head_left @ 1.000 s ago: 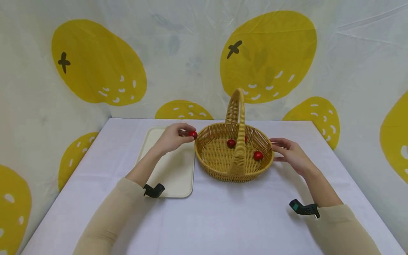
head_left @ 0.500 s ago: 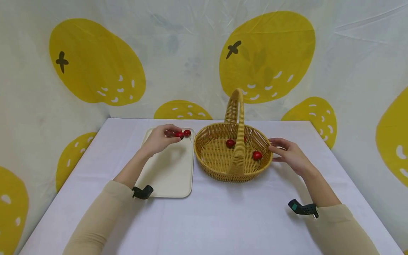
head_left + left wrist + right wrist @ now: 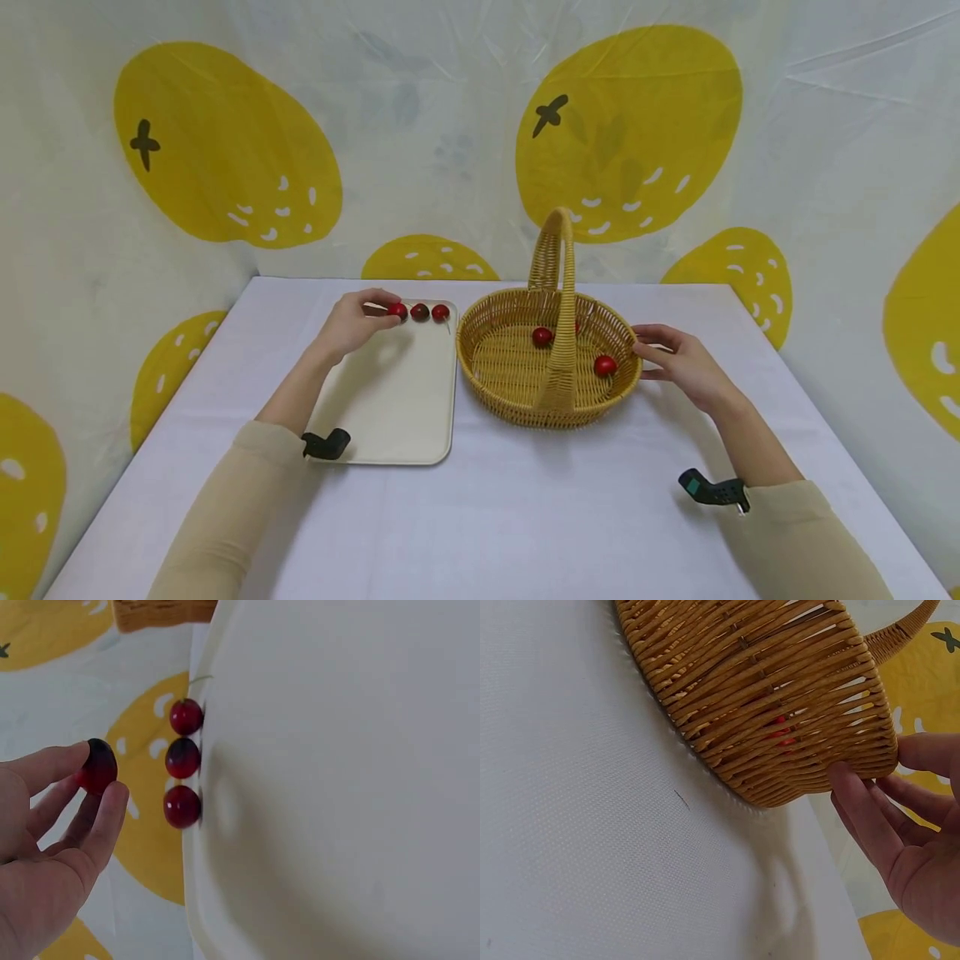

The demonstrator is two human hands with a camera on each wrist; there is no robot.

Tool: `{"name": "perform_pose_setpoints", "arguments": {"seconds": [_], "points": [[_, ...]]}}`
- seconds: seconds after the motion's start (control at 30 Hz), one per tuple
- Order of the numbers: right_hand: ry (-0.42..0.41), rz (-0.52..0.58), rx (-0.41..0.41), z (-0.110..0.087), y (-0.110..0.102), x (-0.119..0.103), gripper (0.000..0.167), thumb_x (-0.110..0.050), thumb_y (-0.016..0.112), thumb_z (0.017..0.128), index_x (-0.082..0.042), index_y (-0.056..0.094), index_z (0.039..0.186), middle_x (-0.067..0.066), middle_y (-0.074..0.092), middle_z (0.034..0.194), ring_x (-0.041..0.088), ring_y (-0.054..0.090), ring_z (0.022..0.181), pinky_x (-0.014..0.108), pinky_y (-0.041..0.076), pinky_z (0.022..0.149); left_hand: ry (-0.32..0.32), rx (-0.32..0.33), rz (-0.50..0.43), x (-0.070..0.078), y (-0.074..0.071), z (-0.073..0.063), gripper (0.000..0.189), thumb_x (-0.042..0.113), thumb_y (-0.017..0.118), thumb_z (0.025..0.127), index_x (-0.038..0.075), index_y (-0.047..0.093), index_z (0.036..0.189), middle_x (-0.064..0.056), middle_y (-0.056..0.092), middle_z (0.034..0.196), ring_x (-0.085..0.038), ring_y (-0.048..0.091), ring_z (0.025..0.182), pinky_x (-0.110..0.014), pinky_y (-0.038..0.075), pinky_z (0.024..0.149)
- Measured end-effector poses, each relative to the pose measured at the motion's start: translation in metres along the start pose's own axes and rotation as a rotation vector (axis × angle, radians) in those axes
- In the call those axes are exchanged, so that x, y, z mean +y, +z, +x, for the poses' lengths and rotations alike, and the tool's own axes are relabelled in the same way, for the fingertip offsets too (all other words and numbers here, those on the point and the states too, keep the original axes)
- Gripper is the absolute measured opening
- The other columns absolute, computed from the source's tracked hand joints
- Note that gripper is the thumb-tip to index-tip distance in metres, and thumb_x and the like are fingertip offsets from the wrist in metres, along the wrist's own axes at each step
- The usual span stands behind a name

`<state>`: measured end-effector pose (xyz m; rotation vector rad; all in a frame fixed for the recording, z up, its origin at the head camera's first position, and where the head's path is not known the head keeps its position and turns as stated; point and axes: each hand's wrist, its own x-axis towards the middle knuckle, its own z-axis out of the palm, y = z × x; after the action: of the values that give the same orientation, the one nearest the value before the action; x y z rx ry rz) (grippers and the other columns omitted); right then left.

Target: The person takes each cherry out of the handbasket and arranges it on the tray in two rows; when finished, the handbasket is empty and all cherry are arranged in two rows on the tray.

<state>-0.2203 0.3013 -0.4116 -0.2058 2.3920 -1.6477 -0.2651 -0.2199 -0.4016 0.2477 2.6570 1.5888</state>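
A wicker basket (image 3: 495, 398) with a tall arched handle stands on the table, several red cherries (image 3: 605, 366) inside it. My left hand (image 3: 351, 323) pinches a dark-tipped cherry (image 3: 97, 766) between thumb and fingertips, over the far edge of a cream tray (image 3: 408, 408). A row of three cherries (image 3: 183, 758) lies along that edge in the left wrist view. In the head view the fingers and held cherry overlap the row's left end. My right hand (image 3: 686, 367) holds the basket's right end, thumb and fingers at the wall and rim.
The tray lies just left of the basket on a white-clothed table (image 3: 525, 517). A curtain (image 3: 442, 125) printed with yellow fruit hangs behind and at both sides. The basket's handle (image 3: 564, 317) rises across its middle.
My left hand has moved left along the tray's far edge, away from the basket, uncovering cherries in the row. My right hand and the basket have stayed in place.
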Motion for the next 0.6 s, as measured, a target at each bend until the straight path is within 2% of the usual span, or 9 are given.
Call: {"name": "perform_pose_setpoints", "arguments": {"seconds": [0.23, 0.6], "points": [[0.002, 0.008, -0.003, 0.0, -0.001, 0.001, 0.062, -0.028, 0.058, 0.107, 0.006, 0.036, 0.153, 0.029, 0.042, 0.148, 0.007, 0.059, 0.11, 0.032, 0.058, 0.085, -0.045, 0.032, 0.004, -0.013, -0.009, 0.005, 0.034, 0.008, 0.073, 0.095, 0.001, 0.067, 0.128, -0.017, 0.068, 0.124, -0.033, 0.065, 0.111, -0.034, 0.053, 0.089], [-0.002, 0.013, 0.0, -0.001, 0.0, -0.001, 0.061, -0.027, 0.058, 0.107, 0.007, 0.036, 0.153, 0.029, 0.042, 0.148, 0.009, 0.059, 0.111, 0.033, 0.058, 0.086, -0.101, 0.045, 0.028, -0.029, -0.021, 0.014, 0.037, 0.006, 0.073, 0.095, -0.003, 0.065, 0.13, -0.022, 0.064, 0.128, -0.035, 0.061, 0.116, -0.034, 0.048, 0.095]]}}
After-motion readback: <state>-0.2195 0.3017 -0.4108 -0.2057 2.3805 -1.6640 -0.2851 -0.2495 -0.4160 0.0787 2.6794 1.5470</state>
